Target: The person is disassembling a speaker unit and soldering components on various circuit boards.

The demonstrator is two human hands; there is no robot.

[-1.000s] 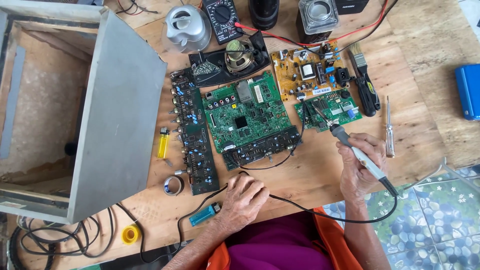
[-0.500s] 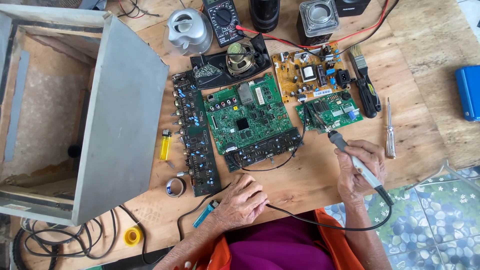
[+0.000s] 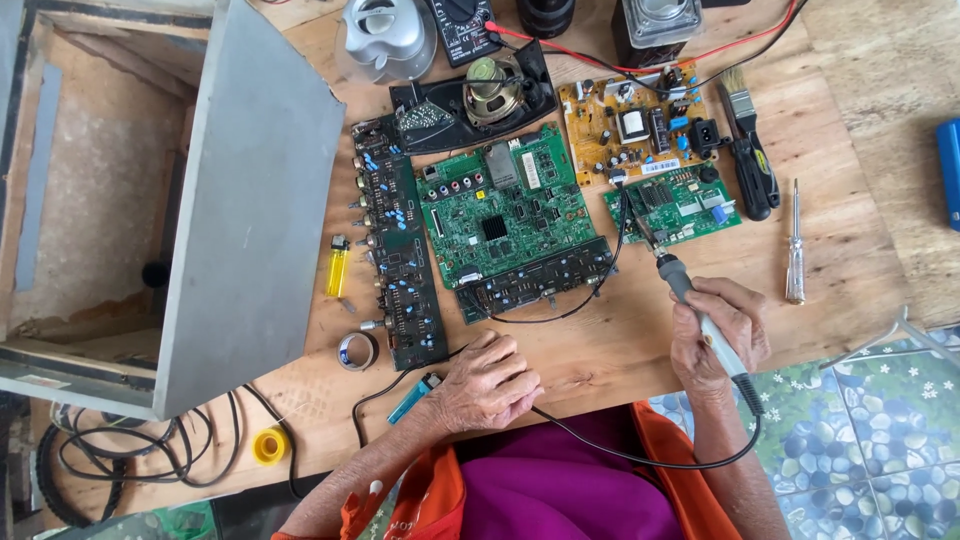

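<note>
The right hand [image 3: 715, 335] was closed around a soldering iron [image 3: 700, 315], its tip pointing toward 11 o'clock and resting at the lower left corner of a small green board [image 3: 675, 205]. The left hand [image 3: 485, 385] lay on the wooden table [image 3: 850, 220] with fingers curled loosely, gripping nothing visible, just right of a blue lighter [image 3: 412, 398]. A large green board [image 3: 505, 215] sat at 12 o'clock from that hand; a screwdriver [image 3: 795, 245] lay at 2 o'clock from the right hand
</note>
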